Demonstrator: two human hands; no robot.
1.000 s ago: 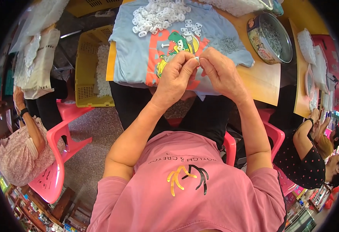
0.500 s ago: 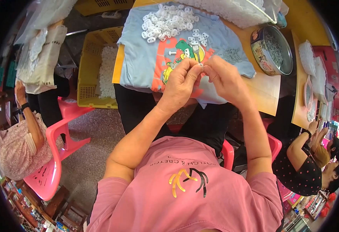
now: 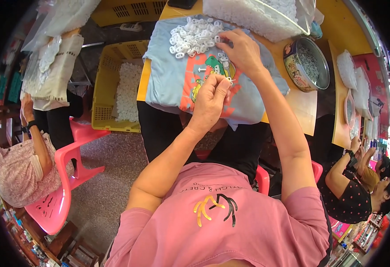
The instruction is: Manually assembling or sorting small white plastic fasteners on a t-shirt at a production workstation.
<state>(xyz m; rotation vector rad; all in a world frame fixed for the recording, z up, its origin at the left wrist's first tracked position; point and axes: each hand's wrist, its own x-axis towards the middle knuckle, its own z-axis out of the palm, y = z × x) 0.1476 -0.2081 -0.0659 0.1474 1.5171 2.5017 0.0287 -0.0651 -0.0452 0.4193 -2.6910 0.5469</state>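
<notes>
fingers [image 3: 220,84] pinched, right hand [image 3: 241,51] reaching rings [image 3: 195,35]

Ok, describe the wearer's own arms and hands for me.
Both arms are bare from the short pink sleeves down. The left hand and right hand are bare too: no gloves, and no rings, watch or bracelet that I can make out.

white rings [image 3: 195,35] ahead, round tin [image 3: 308,64] right
</notes>
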